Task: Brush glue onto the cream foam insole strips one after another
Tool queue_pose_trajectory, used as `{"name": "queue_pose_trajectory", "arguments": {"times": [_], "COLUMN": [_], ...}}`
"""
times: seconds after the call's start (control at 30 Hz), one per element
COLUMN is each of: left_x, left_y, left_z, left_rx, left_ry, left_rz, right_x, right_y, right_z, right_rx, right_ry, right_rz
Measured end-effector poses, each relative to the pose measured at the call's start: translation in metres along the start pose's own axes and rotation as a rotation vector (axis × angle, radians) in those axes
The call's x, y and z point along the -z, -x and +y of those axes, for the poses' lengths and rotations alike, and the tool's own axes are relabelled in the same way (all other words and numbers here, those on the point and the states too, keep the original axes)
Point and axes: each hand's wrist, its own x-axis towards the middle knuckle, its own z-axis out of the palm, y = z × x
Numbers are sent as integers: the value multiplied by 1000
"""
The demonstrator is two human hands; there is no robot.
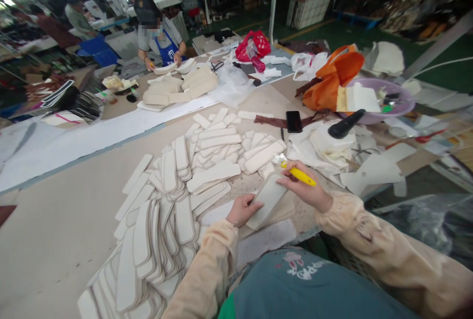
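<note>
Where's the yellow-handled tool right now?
In the head view, right of centre: the yellow-handled tool is in the right hand, near the pale piece's upper end.

I see a black phone (293, 122) near an orange cloth (342, 66) and a purple basin (408, 103), with a red bag (263, 42) farther off.

Left fingers (255, 207): pale strip (269, 200). Right fingers (287, 183): yellow-handled tool (302, 175).

Yellow tool handle (304, 176); off-white panel (267, 201); beige sleeves (211, 262); teal apron (291, 292), pink rabbit print (293, 259).
</note>
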Motion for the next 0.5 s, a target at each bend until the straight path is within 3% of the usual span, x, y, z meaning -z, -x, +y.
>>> {"name": "queue_pose_trajectory", "arguments": {"times": [0.3,0.5], "left_x": [-7,-4], "left_y": [16,35], "left_z": [21,14], "left_rx": [173,233], "left_ry": [480,782], "left_rz": [-29,-149], "right_x": [2,0], "right_y": [-34,-43], "right_z": [-10,-12], "right_rx": [-6,-1], "right_ry": [-76,-75], "right_rz": [-123,-131]}}
